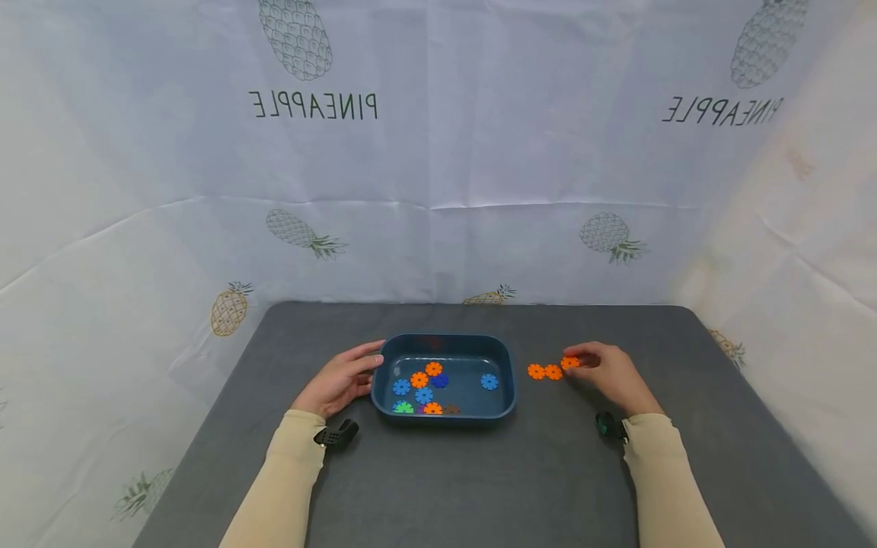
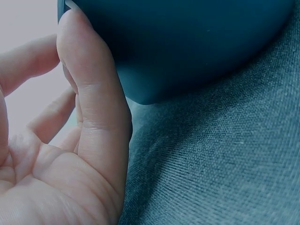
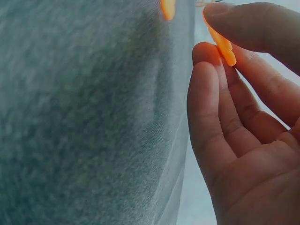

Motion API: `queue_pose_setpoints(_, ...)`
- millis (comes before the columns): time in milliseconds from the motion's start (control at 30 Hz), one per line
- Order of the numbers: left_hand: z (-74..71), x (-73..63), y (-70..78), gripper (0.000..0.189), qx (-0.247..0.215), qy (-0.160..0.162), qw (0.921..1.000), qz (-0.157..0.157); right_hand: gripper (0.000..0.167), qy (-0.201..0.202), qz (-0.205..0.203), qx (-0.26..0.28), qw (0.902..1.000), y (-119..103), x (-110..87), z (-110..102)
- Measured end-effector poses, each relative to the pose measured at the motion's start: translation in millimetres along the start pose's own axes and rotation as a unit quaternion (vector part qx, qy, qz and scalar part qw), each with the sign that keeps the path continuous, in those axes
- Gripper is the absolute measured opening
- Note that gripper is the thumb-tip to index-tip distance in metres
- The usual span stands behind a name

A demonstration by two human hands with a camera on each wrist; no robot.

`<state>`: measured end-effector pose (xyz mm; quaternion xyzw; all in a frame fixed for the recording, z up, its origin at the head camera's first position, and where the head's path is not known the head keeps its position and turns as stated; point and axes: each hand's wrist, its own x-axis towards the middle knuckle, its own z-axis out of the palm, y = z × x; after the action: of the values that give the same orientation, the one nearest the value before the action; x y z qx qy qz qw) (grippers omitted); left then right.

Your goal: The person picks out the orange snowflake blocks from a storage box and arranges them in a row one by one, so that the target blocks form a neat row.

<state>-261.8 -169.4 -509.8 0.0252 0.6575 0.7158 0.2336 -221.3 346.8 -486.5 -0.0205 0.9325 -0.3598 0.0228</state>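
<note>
On the grey table stands a dark blue plastic tray (image 1: 445, 419) with several notched plastic discs inside. My left hand (image 1: 342, 380) holds its left end, the thumb (image 2: 93, 93) at the rim and the other fingers partly hidden behind. To the right of the tray, my right hand (image 1: 610, 373) pinches an orange notched disc (image 1: 569, 363) between thumb and fingers. In the right wrist view this disc (image 3: 226, 50) appears nearly edge-on. Two more orange discs, a left one (image 1: 536, 371) and a right one (image 1: 553, 372), lie side by side between tray and hand.
Inside the tray are orange discs (image 1: 434, 368), blue discs (image 1: 489, 381) and a green disc (image 1: 404, 407), mostly toward its left side. A white cloth (image 1: 438, 251) printed with pineapples hangs behind the dark grey table (image 1: 479, 487).
</note>
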Motion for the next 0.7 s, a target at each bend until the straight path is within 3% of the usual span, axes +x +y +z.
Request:
queue_pose_setpoints(267, 0.4, -1.4, -0.1, 0.066, 0.0, 0.004, 1.0, -0.002, 0.038, -0.013, 0.015, -0.023, 0.9995, 4.1, 0.1, 5.0)
queue_pose_setpoints(700, -0.2, -0.7, 0.6, 0.068, 0.0, 0.006, 1.0, -0.004, 0.035, -0.018, 0.006, -0.041, 0.999, -0.1, 0.5, 4.1)
